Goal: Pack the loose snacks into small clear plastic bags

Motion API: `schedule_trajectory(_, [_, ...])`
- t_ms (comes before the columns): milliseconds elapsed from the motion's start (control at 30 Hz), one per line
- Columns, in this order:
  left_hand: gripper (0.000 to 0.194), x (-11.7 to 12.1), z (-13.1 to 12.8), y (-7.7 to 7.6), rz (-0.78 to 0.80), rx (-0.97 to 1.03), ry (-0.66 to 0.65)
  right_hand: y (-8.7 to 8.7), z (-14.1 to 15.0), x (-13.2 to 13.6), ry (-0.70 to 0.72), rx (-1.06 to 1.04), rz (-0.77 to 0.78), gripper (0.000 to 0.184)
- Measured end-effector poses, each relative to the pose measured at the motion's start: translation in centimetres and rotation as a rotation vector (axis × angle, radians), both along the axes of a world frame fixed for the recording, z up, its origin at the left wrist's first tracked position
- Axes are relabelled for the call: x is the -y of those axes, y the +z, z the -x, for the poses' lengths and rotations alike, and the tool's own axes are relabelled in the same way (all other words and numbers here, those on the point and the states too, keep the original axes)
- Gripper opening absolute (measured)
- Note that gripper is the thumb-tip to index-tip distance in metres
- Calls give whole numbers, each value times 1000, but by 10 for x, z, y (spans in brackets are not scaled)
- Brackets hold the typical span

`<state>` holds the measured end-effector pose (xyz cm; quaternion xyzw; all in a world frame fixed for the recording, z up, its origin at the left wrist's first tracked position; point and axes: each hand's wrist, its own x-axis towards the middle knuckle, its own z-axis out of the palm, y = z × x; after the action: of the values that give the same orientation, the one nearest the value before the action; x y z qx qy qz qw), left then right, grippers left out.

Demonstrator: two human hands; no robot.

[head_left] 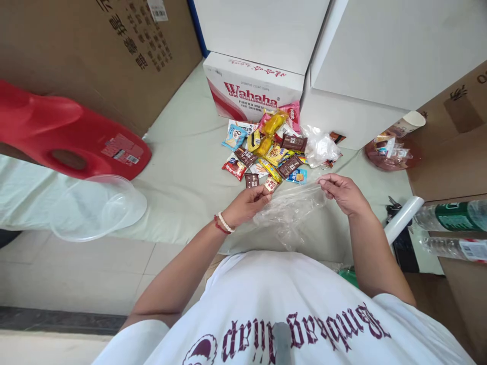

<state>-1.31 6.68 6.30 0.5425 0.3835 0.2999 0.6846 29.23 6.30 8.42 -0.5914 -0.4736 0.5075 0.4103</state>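
A clear plastic bag [291, 215] stretches between my two hands, hanging thin and limp in front of my shirt. My left hand [247, 204], with beads at its wrist, is closed on the bag's left edge. Close to its fingertips lies a small cream and red snack packet [271, 183]; I cannot tell whether they touch it. My right hand [344, 192] pinches the bag's upper right edge. Just beyond both hands is a heap of wrapped snacks, with brown packets [289, 166], a blue packet [234, 137] and yellow packets [274, 123]. A crumpled whitish plastic bag [321, 147] sits at its right.
A Wahaha carton [253, 88] stands behind the heap. Leftward are a red jug [76, 134] and a clear plastic bowl [101, 208] at the table edge. To the right are a reddish bowl [375, 154], a paper cup [413, 121], a white roll [404, 219] and plastic bottles [454, 217].
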Motion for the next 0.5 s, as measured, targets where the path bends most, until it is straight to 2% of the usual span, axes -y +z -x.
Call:
schedule_trajectory(33, [40, 0, -2, -1, 12, 24, 40, -2, -1, -3, -22, 4, -32, 42])
schedule_trajectory(100, [43, 3, -9, -6, 48, 93, 203, -8, 5, -4, -99, -95, -52, 49])
schedule_trajectory(167, [45, 6, -18, -14, 79, 159, 384, -20, 21, 4, -145, -249, 26, 58])
schedule_trajectory(233, [46, 10, -26, -21, 104, 205, 485, -35, 42, 16, -116, -350, 172, 63])
schedule_trajectory(300, [47, 13, -30, -27, 131, 237, 524, -50, 59, 27, -66, -393, 285, 59])
schedule_trajectory(367, [49, 15, -29, -33, 156, 241, 550, -59, 67, 33, -74, -439, 298, 49])
schedule_trajectory(500, [45, 16, -13, -42, 162, 93, 517, -56, 48, 28, -152, -479, 273, 42])
